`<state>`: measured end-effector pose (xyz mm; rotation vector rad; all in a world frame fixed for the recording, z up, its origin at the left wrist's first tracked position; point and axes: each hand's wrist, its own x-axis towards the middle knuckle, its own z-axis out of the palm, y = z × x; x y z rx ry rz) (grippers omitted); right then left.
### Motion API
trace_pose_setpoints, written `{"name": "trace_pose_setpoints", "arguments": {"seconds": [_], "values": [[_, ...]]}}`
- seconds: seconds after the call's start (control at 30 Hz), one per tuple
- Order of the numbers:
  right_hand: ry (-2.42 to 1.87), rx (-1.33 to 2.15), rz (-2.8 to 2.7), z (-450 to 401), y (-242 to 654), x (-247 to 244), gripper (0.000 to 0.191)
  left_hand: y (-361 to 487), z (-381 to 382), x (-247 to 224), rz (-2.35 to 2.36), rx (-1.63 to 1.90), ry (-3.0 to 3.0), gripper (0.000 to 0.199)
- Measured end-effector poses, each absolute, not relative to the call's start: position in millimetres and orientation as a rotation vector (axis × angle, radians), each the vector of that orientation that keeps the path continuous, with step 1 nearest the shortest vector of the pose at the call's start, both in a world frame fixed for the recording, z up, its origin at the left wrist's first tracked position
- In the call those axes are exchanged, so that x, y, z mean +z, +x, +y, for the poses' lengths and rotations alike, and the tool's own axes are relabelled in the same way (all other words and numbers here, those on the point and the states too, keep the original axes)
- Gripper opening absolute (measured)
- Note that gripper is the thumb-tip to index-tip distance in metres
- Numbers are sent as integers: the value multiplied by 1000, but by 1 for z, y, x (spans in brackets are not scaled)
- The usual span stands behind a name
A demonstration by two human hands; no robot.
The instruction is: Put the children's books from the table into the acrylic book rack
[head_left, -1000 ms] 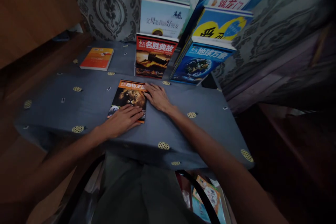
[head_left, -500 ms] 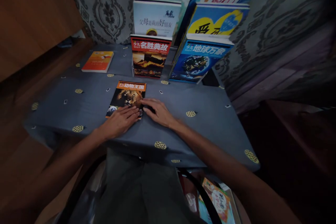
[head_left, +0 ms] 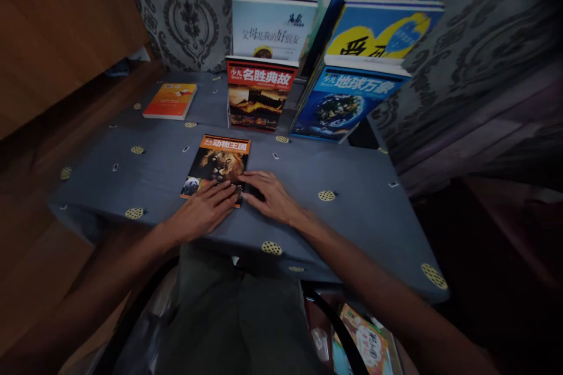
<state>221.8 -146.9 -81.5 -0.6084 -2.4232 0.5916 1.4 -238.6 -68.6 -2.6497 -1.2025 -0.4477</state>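
Tbl (head_left: 373,211): red bk (head_left: 260,96), blue bk (head_left: 341,106) beyond lion bk (head_left: 222,161)

Looks like smooth printed paper on the cover of the lion book (head_left: 220,163), with gloss hard to judge in dim light. Appears similarly smooth on the red book (head_left: 260,96), the blue book (head_left: 338,106) and the orange book (head_left: 169,102). Drapes as matt, soft cloth in the tablecloth (head_left: 369,234). Reads as smooth brown wood on the panel (head_left: 61,23). Seems matt cloth in the trousers (head_left: 229,322). Looks hard and smooth along the black curved bar (head_left: 338,325), but thin, crinkled and shiny, like clear plastic, in the wrapping (head_left: 320,343) beside it.
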Motion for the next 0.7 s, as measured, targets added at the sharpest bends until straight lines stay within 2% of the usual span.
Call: {"name": "trace_pose_setpoints", "arguments": {"seconds": [0.3,0.57,0.7], "values": [[-640,491,-2458,-151,217,-82,38,-5,-259,-74,-1303,-442,-2743,50],[-792,430,-2583,-170,211,-72,48,-9,-257,-72,-1311,-687,-2722,38],[-826,433,-2603,-172,210,-70,55,-22,-242,-67,-1481,-807,-2612,31]]}}
